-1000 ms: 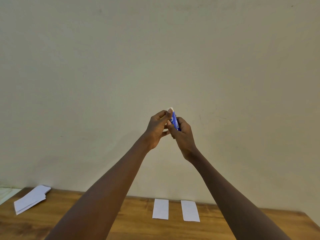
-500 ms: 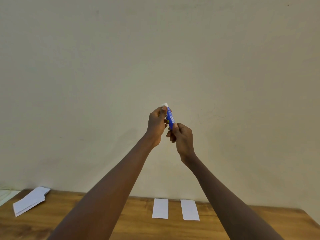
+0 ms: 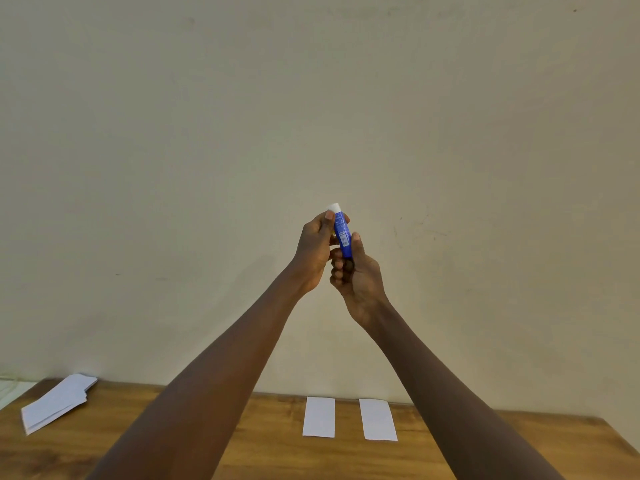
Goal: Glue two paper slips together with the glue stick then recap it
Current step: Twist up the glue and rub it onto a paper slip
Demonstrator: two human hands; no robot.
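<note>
**Q:** What surrounds the person?

**A:** Plain cream wall fills most of the view. Along the bottom runs a wooden table (image 3: 485,455) with two white paper slips (image 3: 318,416) (image 3: 377,419) lying side by side, apart. A loose paper stack (image 3: 57,403) sits far left.

**Q:** Where is the glue stick?

**A:** Raised in front of the wall, well above the table. The blue glue stick (image 3: 343,233) stands nearly upright. The right hand (image 3: 356,275) is wrapped around its lower end; the left hand (image 3: 317,247) pinches the upper barrel just below the white cap (image 3: 334,206).

**Q:** How should uncapping go?

**A:** Probably best to hold the base firm, shift the left fingertips onto the cap, and pull straight along the barrel.
</note>
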